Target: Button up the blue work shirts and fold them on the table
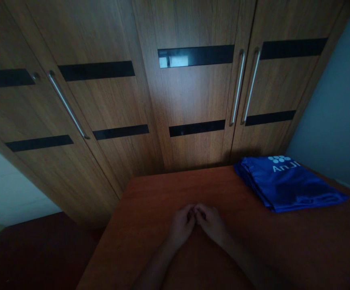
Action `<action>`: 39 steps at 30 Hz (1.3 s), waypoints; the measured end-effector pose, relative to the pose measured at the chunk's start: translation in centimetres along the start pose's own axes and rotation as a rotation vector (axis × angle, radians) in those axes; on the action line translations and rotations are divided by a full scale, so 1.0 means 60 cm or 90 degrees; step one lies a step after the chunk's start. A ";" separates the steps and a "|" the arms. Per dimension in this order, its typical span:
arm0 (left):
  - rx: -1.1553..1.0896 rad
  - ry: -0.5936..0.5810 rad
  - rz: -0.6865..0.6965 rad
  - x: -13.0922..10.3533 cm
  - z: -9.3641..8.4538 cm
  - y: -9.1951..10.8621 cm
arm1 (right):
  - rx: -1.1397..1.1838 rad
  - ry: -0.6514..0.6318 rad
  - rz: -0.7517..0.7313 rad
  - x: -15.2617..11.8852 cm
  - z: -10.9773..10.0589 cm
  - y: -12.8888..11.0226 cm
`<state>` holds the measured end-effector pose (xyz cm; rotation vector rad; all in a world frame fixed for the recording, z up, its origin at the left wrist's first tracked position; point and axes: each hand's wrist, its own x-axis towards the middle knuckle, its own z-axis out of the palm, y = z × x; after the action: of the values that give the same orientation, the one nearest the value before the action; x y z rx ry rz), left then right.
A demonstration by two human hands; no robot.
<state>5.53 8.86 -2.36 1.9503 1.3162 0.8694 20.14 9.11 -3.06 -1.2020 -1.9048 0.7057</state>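
Note:
My left hand rests on the reddish-brown wooden table, its fingers curled inward. Against it lies my right hand, curled the same way, so that the fingertips of both meet in the middle. No object shows in either hand, though the dim light blurs the finger details. To the right of my right hand, apart from it, a folded blue cloth or bag with white lettering and a cluster of white dots lies on the table.
Behind the table stands a wooden wardrobe with black strips and long metal handles. A pale wall is at the right. The table's left edge drops to a dark reddish floor.

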 end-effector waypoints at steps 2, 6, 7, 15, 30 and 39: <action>0.000 -0.002 0.006 0.000 -0.001 0.003 | -0.001 0.001 -0.001 0.000 -0.001 -0.001; 0.019 0.002 0.013 -0.001 -0.002 0.008 | 0.001 0.003 0.001 -0.001 -0.002 -0.003; 0.025 0.002 0.010 0.000 -0.003 0.009 | 0.002 0.002 0.002 0.000 -0.003 -0.004; 0.025 0.001 0.011 0.000 -0.001 0.007 | -0.005 -0.001 0.010 0.000 -0.002 -0.003; 0.008 0.007 0.028 -0.001 0.002 -0.001 | 0.000 0.005 0.000 -0.001 0.003 0.004; 0.012 0.004 0.026 -0.001 0.001 0.001 | 0.000 0.008 0.004 0.000 0.001 0.000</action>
<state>5.60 8.77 -2.34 1.9965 1.2972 0.8858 20.11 9.14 -3.09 -1.2103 -1.8925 0.6998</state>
